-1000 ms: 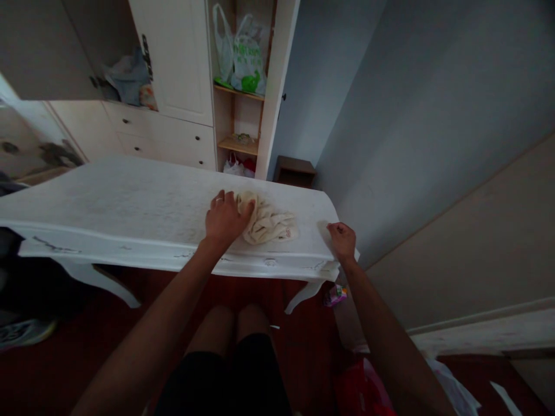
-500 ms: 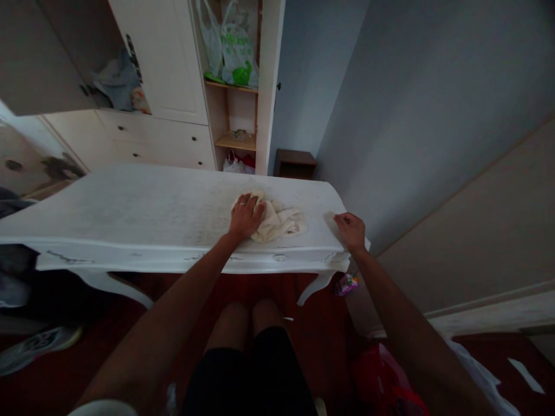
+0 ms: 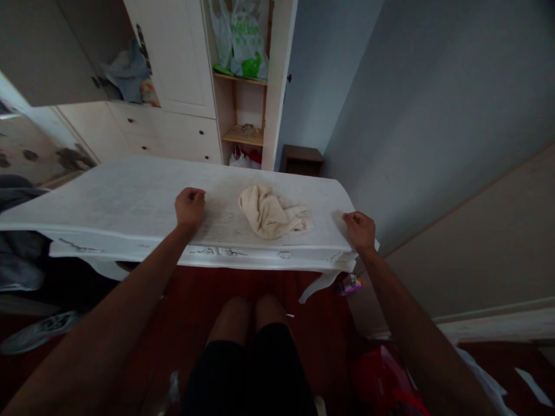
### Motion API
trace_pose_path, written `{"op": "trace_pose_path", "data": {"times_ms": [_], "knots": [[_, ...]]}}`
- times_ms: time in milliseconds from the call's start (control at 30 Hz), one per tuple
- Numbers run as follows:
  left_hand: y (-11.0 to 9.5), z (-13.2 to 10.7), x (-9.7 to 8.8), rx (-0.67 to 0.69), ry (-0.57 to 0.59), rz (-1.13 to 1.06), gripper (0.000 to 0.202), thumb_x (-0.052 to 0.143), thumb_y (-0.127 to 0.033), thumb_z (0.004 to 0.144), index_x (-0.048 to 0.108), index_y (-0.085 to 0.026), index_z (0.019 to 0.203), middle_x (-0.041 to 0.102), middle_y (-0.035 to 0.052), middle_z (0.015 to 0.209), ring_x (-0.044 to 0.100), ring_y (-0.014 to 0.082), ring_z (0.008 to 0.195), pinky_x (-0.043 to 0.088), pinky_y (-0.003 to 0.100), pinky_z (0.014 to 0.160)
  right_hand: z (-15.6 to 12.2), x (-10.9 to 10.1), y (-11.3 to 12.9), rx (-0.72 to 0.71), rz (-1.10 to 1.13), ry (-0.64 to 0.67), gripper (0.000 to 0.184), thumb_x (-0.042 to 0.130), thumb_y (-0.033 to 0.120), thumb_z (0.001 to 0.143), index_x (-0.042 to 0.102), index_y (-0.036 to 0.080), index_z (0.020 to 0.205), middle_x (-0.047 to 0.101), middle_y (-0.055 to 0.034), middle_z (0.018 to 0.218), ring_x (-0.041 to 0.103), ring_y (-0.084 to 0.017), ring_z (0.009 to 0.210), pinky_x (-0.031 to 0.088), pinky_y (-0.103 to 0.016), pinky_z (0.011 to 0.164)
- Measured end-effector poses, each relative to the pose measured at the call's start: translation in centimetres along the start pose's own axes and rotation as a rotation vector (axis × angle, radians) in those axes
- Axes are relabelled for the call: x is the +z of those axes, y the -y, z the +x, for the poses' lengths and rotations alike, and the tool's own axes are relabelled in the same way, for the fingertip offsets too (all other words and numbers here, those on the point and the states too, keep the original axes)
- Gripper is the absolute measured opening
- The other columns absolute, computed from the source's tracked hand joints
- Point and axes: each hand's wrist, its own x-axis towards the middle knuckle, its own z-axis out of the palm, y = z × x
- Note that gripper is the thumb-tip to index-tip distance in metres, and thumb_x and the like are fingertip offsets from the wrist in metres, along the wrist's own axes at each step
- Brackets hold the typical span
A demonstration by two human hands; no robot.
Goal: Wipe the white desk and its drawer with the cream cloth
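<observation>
A cream cloth (image 3: 271,215) lies crumpled on the white table (image 3: 143,199), a small reddish mark on its right corner. To the left of the cloth, my left hand (image 3: 189,208) is curled into a loose fist over the tabletop, apart from the cloth, and nothing shows in it. Near the table's right end my right hand (image 3: 359,229) is closed with its fingers pressed together, resting at the tabletop's edge; I see nothing in it. Greyish smudges mark the tabletop around the cloth.
Behind the table stands a white wardrobe (image 3: 182,63) with open doors and shelves holding plastic bags (image 3: 247,46). A small brown cabinet (image 3: 302,157) is by the grey wall (image 3: 433,104). A pink box (image 3: 349,284) is beneath the table's right end; a red bag (image 3: 384,378) is on the floor.
My left hand has let go of the cloth and moved left, leaving the cloth on the table. My right hand keeps its place at the table's right end. The view has shifted slightly.
</observation>
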Motion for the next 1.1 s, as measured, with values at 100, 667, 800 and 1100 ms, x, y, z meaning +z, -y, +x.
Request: {"op": "trace_pose_path", "data": {"times_ms": [100,667,800,1100], "knots": [[-0.8,-0.9,0.1,0.007,0.08,-0.04,0.013,0.055,-0.019,0.074,0.067,-0.018,0.077,0.054,-0.0016,0.06,0.051,0.0133,0.06,0.038,0.024,0.059,0.0,0.0,0.0,0.003,0.002,-0.005,0.028,0.057,0.043,0.072,0.065,0.017,0.065,0.056,0.0005,0.06,0.048,-0.014,0.059,0.037,-0.028,0.061],[-1.1,-1.0,0.2,-0.032,-0.008,-0.293,0.011,0.057,-0.014,0.071,0.067,-0.016,0.071,0.052,-0.0016,0.057,0.046,0.0103,0.054,0.033,0.022,0.051,0.1,-0.1,-0.2,-0.027,-0.08,0.021,0.03,0.054,0.044,0.075,0.062,0.018,0.063,0.058,-0.001,0.061,0.051,-0.016,0.062,0.04,-0.029,0.064],[-1.1,-1.0,0.2,-0.053,-0.01,-0.3,0.011,0.056,-0.013,0.071,0.067,-0.016,0.071,0.051,-0.002,0.056,0.045,0.0102,0.052,0.031,0.022,0.05,0.1,0.0,-0.1,-0.028,-0.055,0.021,0.029,0.055,0.043,0.075,0.063,0.017,0.065,0.06,-0.0014,0.063,0.052,-0.016,0.061,0.039,-0.029,0.064],[-1.3,-1.3,-0.1,-0.017,0.009,-0.343,0.01,0.057,-0.014,0.07,0.067,-0.015,0.072,0.052,-0.0018,0.056,0.045,0.0088,0.053,0.03,0.022,0.051,0.2,0.0,0.0,-0.039,-0.102,0.019,0.027,0.053,0.042,0.073,0.061,0.018,0.063,0.057,-0.0004,0.059,0.049,-0.015,0.059,0.037,-0.029,0.062]]}}
